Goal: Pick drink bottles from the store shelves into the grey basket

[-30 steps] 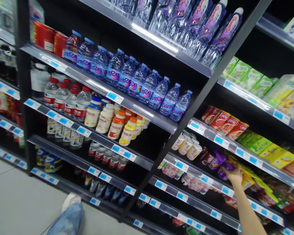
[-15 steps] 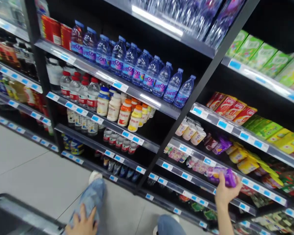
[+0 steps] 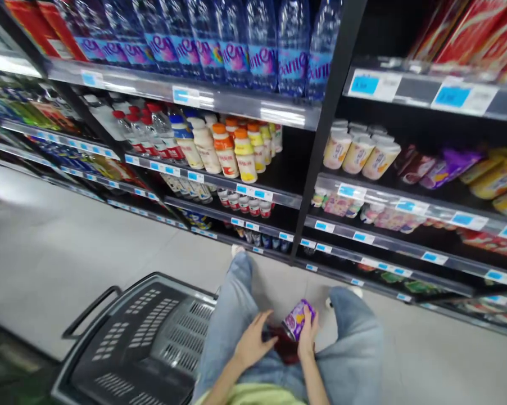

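Observation:
A purple can [image 3: 294, 320] with a printed label is gripped in my right hand [image 3: 307, 332], tilted over the floor between my knees. My left hand [image 3: 253, 340] is just to the left of the can, apart from it, with thumb and fingers spread and nothing in them. Beneath and between the hands shows a dark red surface [image 3: 285, 347] whose kind I cannot make out. To the left of my legs is a grey shopping basket [image 3: 122, 337] with slotted walls.
Shelves with price tags [image 3: 352, 191] run across in front of me. Large water bottles [image 3: 236, 50] stand on an upper shelf, with yogurt drink bottles [image 3: 245, 157] below. Right of a black post [image 3: 310, 185] are white cups [image 3: 375, 157] and purple packs [image 3: 449, 169].
My right hand has drawn the purple can away from the shelf, down and left to my lap. My left hand has come in beside it. The view has tilted downward, showing more of the basket.

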